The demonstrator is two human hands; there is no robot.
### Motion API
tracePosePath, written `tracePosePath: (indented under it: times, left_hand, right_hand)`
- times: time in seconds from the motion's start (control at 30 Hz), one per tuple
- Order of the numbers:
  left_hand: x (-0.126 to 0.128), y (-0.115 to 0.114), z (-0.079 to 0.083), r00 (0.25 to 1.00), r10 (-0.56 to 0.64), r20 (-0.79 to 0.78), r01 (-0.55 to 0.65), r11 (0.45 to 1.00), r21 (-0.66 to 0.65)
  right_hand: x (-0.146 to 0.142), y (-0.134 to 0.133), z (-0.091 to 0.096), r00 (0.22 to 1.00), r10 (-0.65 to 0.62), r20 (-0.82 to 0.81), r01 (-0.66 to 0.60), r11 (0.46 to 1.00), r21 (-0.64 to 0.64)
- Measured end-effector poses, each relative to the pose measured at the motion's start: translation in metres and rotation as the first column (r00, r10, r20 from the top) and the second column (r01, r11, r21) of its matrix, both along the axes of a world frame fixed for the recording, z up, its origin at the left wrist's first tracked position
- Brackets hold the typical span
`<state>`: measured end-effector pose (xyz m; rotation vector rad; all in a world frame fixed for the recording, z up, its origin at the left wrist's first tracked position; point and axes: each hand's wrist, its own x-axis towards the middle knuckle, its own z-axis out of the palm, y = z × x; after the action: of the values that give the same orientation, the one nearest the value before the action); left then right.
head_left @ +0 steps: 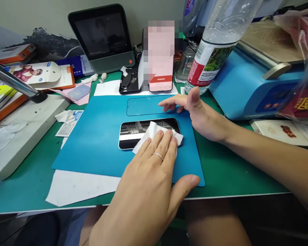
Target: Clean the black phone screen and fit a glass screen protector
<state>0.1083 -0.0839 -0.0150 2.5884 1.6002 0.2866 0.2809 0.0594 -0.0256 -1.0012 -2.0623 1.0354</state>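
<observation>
A phone [129,136] is laid crosswise, screen up, on a blue mat [92,136] that is spread over the green tabletop [233,167]. A white wipe [151,131] is pressed onto the phone's screen by the left hand [146,184]; its fingers are held straight and nearly together, laid flat over the wipe rather than clamped on it, with the thumb stretched out to the side. A ring [157,155] is worn on one of these fingers. The phone's right end is partly covered by the wipe, while its left part is left bare.

The right hand [205,118] is held just beyond the phone, thumb raised, fingers slightly bent and apart, with nothing seen between them. A clear sheet with a dark outline [141,106] is placed behind the phone, and its right end is overlapped by the fingertips; whether it is touched cannot be told.

White paper [79,188] is partly covered by the mat's near edge. Behind the mat, a pink-screened phone [161,65] is stood upright, flanked by a screen device [102,34] and a labelled bottle [210,61].
</observation>
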Motion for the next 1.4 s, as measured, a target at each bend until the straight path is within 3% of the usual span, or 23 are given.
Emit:
tracePosePath:
  times: [0.23, 0.37, 0.47, 0.6, 0.8, 0.97, 1.1, 1.27, 1.4]
  left_hand:
    - [-0.052, 0.002, 0.003, 0.980, 0.180, -0.080, -0.181, 0.983, -0.003]
    - [-0.059, 0.005, 0.001, 0.962, 0.234, -0.139, -0.229, 0.972, 0.050]
    - [-0.049, 0.008, -0.004, 0.957, 0.254, -0.139, -0.239, 0.964, 0.120]
    - [-0.017, 0.016, -0.010, 0.963, 0.250, -0.099, -0.233, 0.959, 0.163]
    - [0.039, 0.032, -0.007, 0.994, 0.100, -0.046, -0.097, 0.993, 0.069]
    - [0.050, 0.026, -0.009, 0.999, -0.001, -0.054, 0.003, 1.000, 0.025]
    - [0.033, 0.008, -0.017, 0.999, -0.050, 0.013, 0.047, 0.983, 0.177]
    - [-0.010, -0.008, -0.025, 0.988, -0.127, -0.085, 0.145, 0.954, 0.263]
    - [-0.045, -0.005, -0.024, 0.993, 0.002, -0.119, 0.024, 0.976, 0.218]
  right_hand:
    - [-0.002, 0.005, -0.001, 0.999, -0.007, 0.034, 0.008, 1.000, -0.018]
    - [-0.005, 0.006, 0.000, 0.999, -0.028, 0.040, 0.029, 0.999, -0.026]
    - [-0.006, 0.004, 0.001, 1.000, -0.020, 0.018, 0.021, 0.999, -0.037]
    - [-0.005, -0.002, 0.002, 1.000, -0.013, 0.000, 0.013, 0.999, -0.036]
    - [-0.005, -0.005, 0.001, 1.000, -0.022, 0.008, 0.022, 0.999, -0.029]
    - [-0.001, -0.007, 0.002, 1.000, 0.001, -0.026, -0.002, 1.000, -0.022]
    - [0.002, -0.007, 0.005, 1.000, 0.020, -0.007, -0.020, 0.999, -0.039]
    - [0.002, -0.003, 0.005, 1.000, 0.012, -0.001, -0.012, 1.000, 0.004]
    - [0.003, 0.000, 0.005, 0.999, 0.010, 0.048, -0.010, 1.000, -0.009]
